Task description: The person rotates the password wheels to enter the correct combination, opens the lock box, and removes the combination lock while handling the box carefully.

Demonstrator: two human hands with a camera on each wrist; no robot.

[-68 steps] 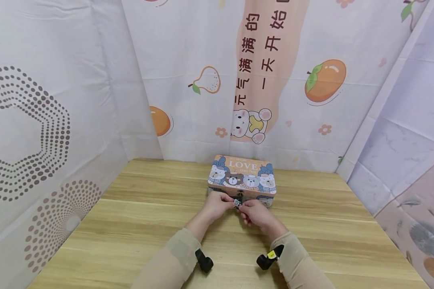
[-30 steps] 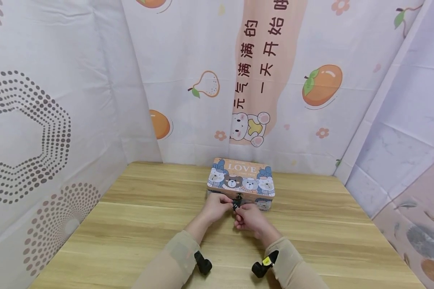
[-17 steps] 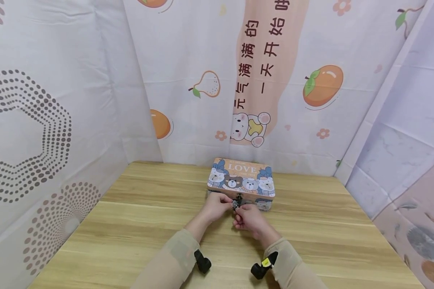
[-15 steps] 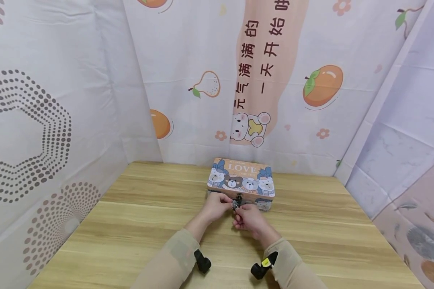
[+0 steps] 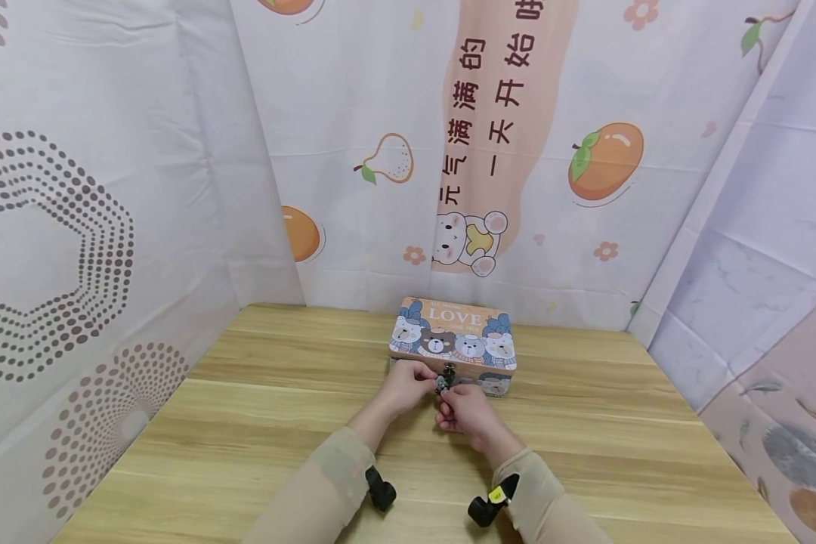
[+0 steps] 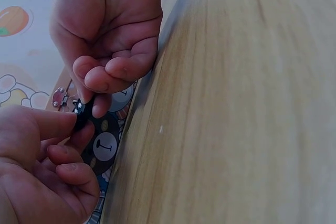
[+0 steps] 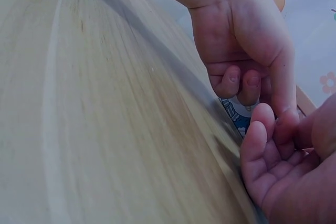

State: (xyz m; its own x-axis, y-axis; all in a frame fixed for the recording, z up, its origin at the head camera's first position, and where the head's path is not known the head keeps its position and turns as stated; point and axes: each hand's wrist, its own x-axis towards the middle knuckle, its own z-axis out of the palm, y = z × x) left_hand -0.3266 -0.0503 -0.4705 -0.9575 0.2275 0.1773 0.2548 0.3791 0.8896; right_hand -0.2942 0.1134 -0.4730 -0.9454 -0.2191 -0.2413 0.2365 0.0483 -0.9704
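Observation:
A small dark padlock with pale marks [image 5: 441,384] hangs at the metal latch [image 5: 450,369] on the front of a tin box [image 5: 452,332] printed with bears and the word LOVE. My left hand [image 5: 406,387] pinches the padlock from the left between thumb and index finger. From the lower right, my right hand [image 5: 474,414] pinches its lower end, its other fingers curled underneath. In the left wrist view the black padlock [image 6: 80,113] shows between both hands' fingertips. Fingers hide it in the right wrist view. The box lid is down.
The wooden table [image 5: 279,423] carries the box near its back edge. Behind it hangs a white curtain [image 5: 340,91] with fruit prints, and patterned cloth [image 5: 34,227] covers the left side. Black wrist devices [image 5: 381,491] are strapped over both sleeves.
Since the earliest frame my right hand has shifted slightly left and downward along the padlock. The padlock tilts and turns a little between my fingers. My left hand stays nearly still.

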